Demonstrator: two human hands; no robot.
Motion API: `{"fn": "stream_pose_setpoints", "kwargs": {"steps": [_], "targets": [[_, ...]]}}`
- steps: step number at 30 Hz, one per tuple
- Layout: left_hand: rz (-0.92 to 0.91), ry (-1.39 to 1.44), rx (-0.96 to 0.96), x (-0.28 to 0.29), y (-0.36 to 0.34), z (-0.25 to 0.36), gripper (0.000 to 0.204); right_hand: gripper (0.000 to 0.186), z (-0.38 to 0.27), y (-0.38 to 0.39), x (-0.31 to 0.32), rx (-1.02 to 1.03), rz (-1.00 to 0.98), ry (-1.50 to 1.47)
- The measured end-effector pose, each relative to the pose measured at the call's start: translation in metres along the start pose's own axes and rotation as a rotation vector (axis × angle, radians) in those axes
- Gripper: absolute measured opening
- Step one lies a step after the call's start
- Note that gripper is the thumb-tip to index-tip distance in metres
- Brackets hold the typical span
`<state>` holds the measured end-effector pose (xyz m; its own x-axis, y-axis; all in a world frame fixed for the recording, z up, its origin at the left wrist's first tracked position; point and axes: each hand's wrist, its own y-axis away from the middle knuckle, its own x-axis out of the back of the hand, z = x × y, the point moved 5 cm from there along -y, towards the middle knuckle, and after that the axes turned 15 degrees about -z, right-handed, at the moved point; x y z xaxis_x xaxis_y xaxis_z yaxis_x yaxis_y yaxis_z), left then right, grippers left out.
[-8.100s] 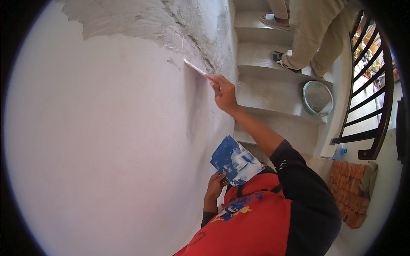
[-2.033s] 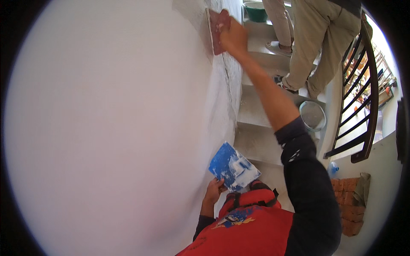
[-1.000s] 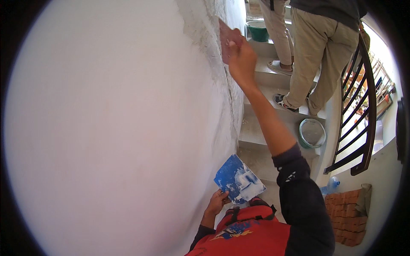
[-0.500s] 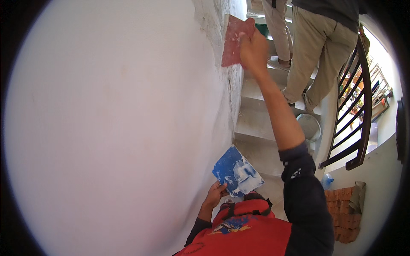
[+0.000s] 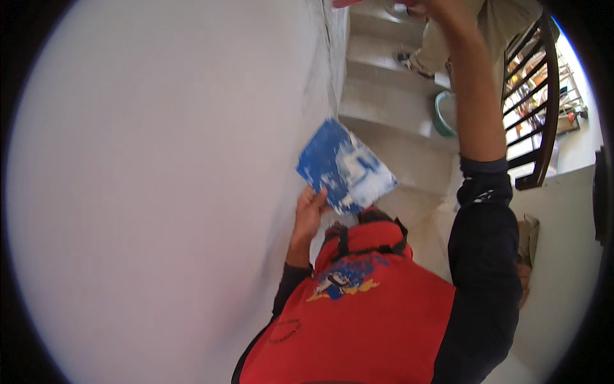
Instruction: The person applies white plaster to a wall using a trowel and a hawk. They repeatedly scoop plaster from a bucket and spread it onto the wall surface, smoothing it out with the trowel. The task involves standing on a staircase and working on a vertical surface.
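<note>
My left hand (image 5: pixel 309 211) grips the lower corner of a blue plastic putty board (image 5: pixel 325 153), thumb on its face. White putty is smeared over the right half of the board. It is held beside the white wall (image 5: pixel 173 166), above the stairs. My right forearm (image 5: pixel 476 96) reaches up to the top edge, where most of my right hand (image 5: pixel 441 9) is cut off. Only a red sliver of the putty spreader (image 5: pixel 346 2) shows near that hand, against the wall. A crack runs down the wall's edge just below it.
Pale stairs (image 5: pixel 390 89) climb along the wall. A person's trousered leg (image 5: pixel 441 48) stands on the upper steps. A green-rimmed bucket (image 5: pixel 444 114) sits on a step by the dark railing (image 5: pixel 549 109). Brown material (image 5: pixel 527 246) lies at lower right.
My right hand has moved up with the red spreader, nearly out of view. My left hand and the blue board sit higher in the picture. The view has shifted, and the bucket shows more to the left.
</note>
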<state>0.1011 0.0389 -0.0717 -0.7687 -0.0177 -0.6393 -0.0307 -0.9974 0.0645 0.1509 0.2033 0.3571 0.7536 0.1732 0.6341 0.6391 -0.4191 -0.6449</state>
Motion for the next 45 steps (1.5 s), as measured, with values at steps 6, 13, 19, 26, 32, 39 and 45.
{"fn": "stream_pose_setpoints", "kwargs": {"steps": [6, 13, 19, 26, 32, 39, 45], "targets": [[0.095, -0.033, -0.089, -0.016, 0.005, 0.029, 0.026, 0.028, 0.051, 0.103, 0.010, -0.165, -0.478, 0.111], [0.107, -0.190, -0.055, -0.019, 0.006, 0.047, 0.026, 0.029, 0.086, 0.179, -0.028, -0.136, -0.876, 0.104], [0.165, -0.225, -0.107, -0.014, 0.003, 0.041, 0.031, 0.029, 0.133, 0.214, -0.024, -0.503, -0.561, -0.197], [-0.041, 0.341, -0.088, -0.024, -0.007, 0.019, 0.034, 0.029, 0.172, 0.244, -0.034, -0.453, -0.016, -0.470], [0.048, 0.196, -0.076, -0.030, -0.004, 0.031, 0.033, 0.025, 0.156, 0.250, -0.059, -0.459, -0.051, -0.538], [0.149, 0.087, -0.096, -0.038, 0.001, 0.037, 0.034, 0.019, 0.127, 0.276, -0.040, -0.256, -0.197, -0.415], [0.194, 0.108, -0.069, -0.043, 0.006, 0.040, 0.034, 0.019, 0.118, 0.303, -0.023, -0.497, -0.132, -0.605]]}}
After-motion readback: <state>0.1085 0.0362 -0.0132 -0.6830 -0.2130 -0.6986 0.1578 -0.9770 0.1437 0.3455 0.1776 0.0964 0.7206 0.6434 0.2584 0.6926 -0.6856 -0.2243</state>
